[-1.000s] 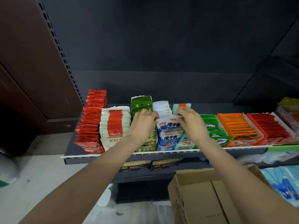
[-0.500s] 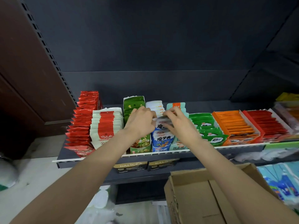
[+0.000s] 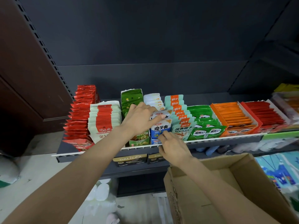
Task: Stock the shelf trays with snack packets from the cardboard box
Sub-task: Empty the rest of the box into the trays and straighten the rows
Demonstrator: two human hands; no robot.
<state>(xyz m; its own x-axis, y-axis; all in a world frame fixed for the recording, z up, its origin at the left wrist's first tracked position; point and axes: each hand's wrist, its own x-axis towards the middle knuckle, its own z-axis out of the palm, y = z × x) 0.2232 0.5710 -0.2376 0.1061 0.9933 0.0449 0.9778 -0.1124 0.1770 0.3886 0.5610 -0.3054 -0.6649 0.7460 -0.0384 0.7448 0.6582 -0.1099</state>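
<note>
Shelf (image 3: 210, 143), dark metal w/ white front rail, carries rows of snack packets in trays, L to R: red packets (image 3: 79, 120); red-and-white packets (image 3: 105, 117); green tray (image 3: 131, 99); blue-and-white packets (image 3: 161, 126); teal-and-orange packets (image 3: 179, 113); bright green packets (image 3: 203, 120); orange tray (image 3: 233, 117); red tray (image 3: 265, 115).

My left hand (image 3: 139, 118): over the green tray, fingers curled, thumb and fingertips pinching the top edge of a blue-and-white packet standing upright behind the front one of its row.

My right hand (image 3: 174, 146): at the shelf's front rail, fingers bent, fingertips touching the lower right corner of the front blue-and-white packet; whether it actually pinches, can't tell.

Cardboard box (image 3: 226, 183): below right, flaps open, under my right forearm. Contents not visible.

Lower shelf: dark boxes marked DALICCA (image 3: 130, 160).

Floor: white bags (image 3: 100, 189), lower left.
</note>
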